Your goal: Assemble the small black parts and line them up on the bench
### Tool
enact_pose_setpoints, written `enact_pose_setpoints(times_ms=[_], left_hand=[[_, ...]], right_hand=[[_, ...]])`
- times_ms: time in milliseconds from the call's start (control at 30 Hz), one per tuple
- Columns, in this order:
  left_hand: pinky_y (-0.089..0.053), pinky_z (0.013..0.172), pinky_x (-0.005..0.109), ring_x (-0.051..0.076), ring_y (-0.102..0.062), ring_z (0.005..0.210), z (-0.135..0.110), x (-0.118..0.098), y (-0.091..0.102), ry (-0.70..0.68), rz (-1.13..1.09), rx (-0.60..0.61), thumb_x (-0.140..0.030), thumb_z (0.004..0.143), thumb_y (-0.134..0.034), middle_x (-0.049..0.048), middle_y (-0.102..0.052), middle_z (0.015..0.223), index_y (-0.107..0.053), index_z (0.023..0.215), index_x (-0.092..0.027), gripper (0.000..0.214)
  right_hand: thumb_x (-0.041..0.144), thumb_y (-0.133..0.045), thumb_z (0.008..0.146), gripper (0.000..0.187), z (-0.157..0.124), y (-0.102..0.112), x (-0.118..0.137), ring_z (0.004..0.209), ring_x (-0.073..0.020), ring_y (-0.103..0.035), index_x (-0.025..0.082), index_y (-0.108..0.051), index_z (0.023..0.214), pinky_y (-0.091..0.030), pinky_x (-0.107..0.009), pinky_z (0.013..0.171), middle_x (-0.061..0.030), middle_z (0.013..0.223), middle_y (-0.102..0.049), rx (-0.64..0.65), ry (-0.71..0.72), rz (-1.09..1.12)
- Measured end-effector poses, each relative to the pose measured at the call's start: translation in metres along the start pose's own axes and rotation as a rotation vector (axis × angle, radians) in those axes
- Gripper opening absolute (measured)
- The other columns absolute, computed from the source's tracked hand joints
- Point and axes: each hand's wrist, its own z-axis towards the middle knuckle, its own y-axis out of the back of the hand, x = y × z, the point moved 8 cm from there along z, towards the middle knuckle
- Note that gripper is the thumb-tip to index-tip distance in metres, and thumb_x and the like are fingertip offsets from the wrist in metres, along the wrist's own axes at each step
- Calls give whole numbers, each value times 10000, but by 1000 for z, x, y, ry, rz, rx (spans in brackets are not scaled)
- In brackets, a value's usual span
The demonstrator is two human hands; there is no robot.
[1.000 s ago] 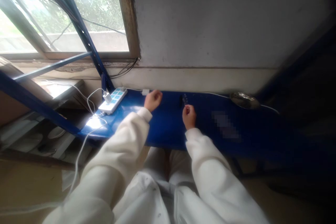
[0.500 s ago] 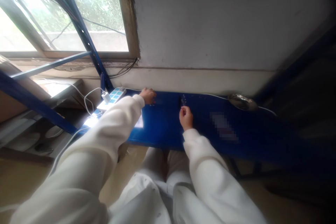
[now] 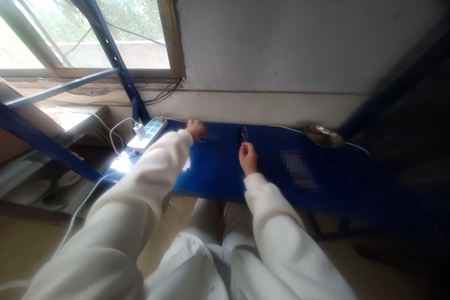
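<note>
My left hand (image 3: 196, 130) reaches to the far side of the blue table (image 3: 218, 168), its fingers curled down at the surface. What it grips, if anything, is hidden. Close under its fingertips lie a few tiny pale pieces (image 3: 202, 140). Nearer the middle, my right hand (image 3: 249, 158) is closed in a pinch, thumb against forefinger; whatever sits in the pinch is too small to name. Just beyond those fingertips are a small dark item (image 3: 239, 136) and several small clear, shiny pieces (image 3: 245, 135).
A white power strip (image 3: 149, 133) with a plugged-in charger (image 3: 139, 130) lies at the table's left end. A shiny metal bowl (image 3: 324, 136) stands at the back right by a white cable. Blue metal posts (image 3: 116, 56) rise at the left, before a window.
The view has shifted slightly. My left hand has dipped a little, and its fingers look more curled. My right hand keeps its pinch in nearly the same place.
</note>
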Motion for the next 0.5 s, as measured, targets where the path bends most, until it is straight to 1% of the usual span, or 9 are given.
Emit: enact_pose_setpoints(times_ms=[233,400,500], left_hand=[[-214,866,379,264,-454,1036,3,7,-2,31,-58,-40,-220,685,-622,102,-615,1006,-648,800,-164,130],[-225,855,373,242,-477,998,4,2,-3,-6,-42,-44,-166,690,-584,89,-630,971,-639,732,-156,70],[-236,854,380,243,-485,984,4,-4,2,-13,-40,-57,-166,692,-583,89,-636,957,-634,709,-159,53]], right_hand=[[305,-392,805,229,1,0,1,764,-178,-609,163,-544,901,-490,-305,743,-110,852,-640,-6,17,23],[300,-395,804,231,1,0,0,762,-180,-609,161,-550,904,-489,-309,744,-114,857,-640,-4,14,25],[305,-395,807,221,1,-1,-2,757,-175,-607,173,-548,896,-492,-310,741,-99,844,-643,-15,21,20]])
